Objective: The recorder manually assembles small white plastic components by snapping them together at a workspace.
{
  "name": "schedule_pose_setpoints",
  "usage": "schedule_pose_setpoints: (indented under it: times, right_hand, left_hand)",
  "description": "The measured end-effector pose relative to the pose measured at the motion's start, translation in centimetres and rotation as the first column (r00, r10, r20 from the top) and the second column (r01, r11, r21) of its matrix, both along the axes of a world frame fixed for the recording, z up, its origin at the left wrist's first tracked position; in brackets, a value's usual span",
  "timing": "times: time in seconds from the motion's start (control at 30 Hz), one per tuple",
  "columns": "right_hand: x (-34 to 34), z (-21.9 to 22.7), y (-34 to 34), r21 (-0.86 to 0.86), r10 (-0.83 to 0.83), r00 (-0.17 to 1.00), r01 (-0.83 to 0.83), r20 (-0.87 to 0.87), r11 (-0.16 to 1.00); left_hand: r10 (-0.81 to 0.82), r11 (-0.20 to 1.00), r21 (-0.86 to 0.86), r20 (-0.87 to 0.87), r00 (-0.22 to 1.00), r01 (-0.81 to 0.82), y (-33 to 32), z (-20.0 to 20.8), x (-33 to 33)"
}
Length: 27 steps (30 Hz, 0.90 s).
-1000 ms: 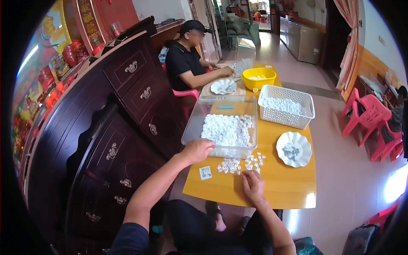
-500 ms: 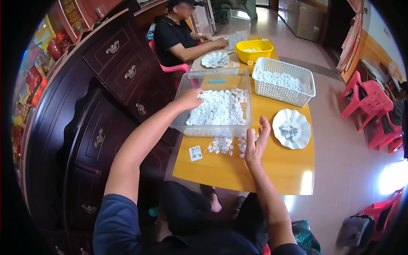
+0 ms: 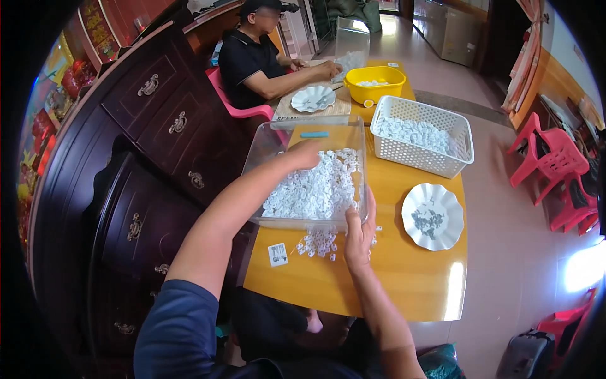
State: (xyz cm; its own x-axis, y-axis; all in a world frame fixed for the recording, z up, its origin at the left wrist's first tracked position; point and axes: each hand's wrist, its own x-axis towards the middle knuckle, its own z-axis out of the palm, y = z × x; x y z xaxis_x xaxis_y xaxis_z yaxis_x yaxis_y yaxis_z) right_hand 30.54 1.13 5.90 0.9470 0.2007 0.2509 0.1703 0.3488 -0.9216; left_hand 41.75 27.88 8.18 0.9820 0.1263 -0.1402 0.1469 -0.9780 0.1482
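A clear plastic bin (image 3: 304, 223) rests on the table, holding a heap of small white plastic pieces (image 3: 303, 192) that seem to have holes in them. My left hand (image 3: 306, 155) reaches in over the bin's left side and touches the top of the heap; its fingertips are hidden. At the near right corner, my right hand (image 3: 361, 237) grips the bin, thumb on the near side and fingers up along the right wall. Below the bin's near edge, more loose white pieces (image 3: 319, 243) lie on the yellow table (image 3: 297, 287).
A white perforated basket (image 3: 423, 163) and a yellow tub (image 3: 375, 93) hold white pieces. A scalloped plate (image 3: 432, 237) carries grey bits; another plate (image 3: 314, 99) is farther off. A small label card (image 3: 277, 254) lies nearby. Opposite sits a co-worker (image 3: 262, 63). Dark drawers (image 3: 151, 114) stand left.
My left hand has gone from the bin's left side to over the heap. My right hand has closed on the near right corner. The bin sits lower in view, as does the table.
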Motion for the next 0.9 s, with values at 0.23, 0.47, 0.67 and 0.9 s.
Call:
schedule_pose_setpoints:
  times: [0.23, 0.47, 0.67, 0.9]
  right_hand:
    - [-0.1, 0.2, 0.1, -0.070, -0.032, 0.997, 0.037, 0.068, 0.997]
    - [-0.3, -0.2, -0.3, -0.005, -0.023, 0.999, 0.023, 0.045, 1.000]
    - [-0.4, -1.1, 0.1, 0.041, -0.027, 0.999, 0.026, 0.028, 0.999]
    - [-0.5, -1.7, -0.2, 0.088, -0.037, 0.999, 0.035, 0.022, 0.996]
  left_hand:
    - [-0.092, 0.996, 0.001, -0.011, 0.996, 0.092, -6.1, -1.1, 3.8]
    - [-0.347, 0.935, -0.114, -0.108, 0.932, 0.335, -8.6, 1.9, 3.3]
    - [-0.090, 0.996, 0.022, 0.099, 0.991, 0.089, -5.3, 2.6, 3.4]
    - [0.054, 0.966, 0.251, 0.005, 0.999, -0.053, -2.3, 0.4, 2.1]
